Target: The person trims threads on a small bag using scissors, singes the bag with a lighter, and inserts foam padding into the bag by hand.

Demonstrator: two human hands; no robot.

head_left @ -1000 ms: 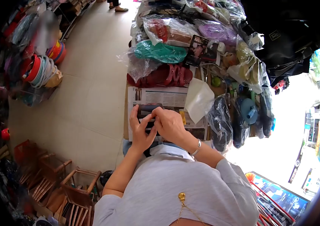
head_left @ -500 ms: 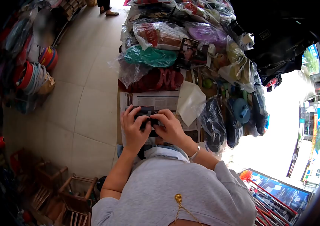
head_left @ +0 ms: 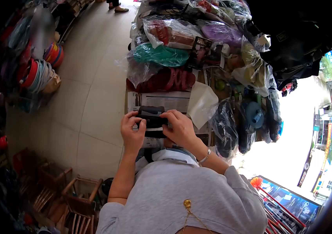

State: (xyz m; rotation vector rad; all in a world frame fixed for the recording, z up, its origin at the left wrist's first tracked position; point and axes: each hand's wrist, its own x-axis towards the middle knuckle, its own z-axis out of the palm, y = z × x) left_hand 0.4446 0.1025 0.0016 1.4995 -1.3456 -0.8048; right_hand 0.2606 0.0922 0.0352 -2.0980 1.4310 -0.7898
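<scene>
Between my hands is a small black wallet-like item (head_left: pixel 151 121), held over the newspaper (head_left: pixel 170 100); its exact kind is unclear. My left hand (head_left: pixel 133 130) pinches its left end between thumb and fingers. At the right end, my right hand (head_left: pixel 180 128) grips it the same way, with a bracelet on that wrist. Another dark strip shows just below the item, and I cannot tell whether it belongs to it. A cream sheet (head_left: pixel 202 104) lies to the right of the newspaper.
Dark red shoes (head_left: pixel 162 80), a green bagged item (head_left: pixel 160 54) and other plastic-wrapped goods crowd the table beyond my hands. Bagged dark shoes (head_left: pixel 225 124) lie at right. Wooden chairs (head_left: pixel 82 193) stand lower left. A person's feet (head_left: pixel 120 9) show at the top.
My hands have moved apart towards the item's two ends, so more of its black surface shows. The fingers were bunched together at its middle before. The whole view has shifted slightly.
</scene>
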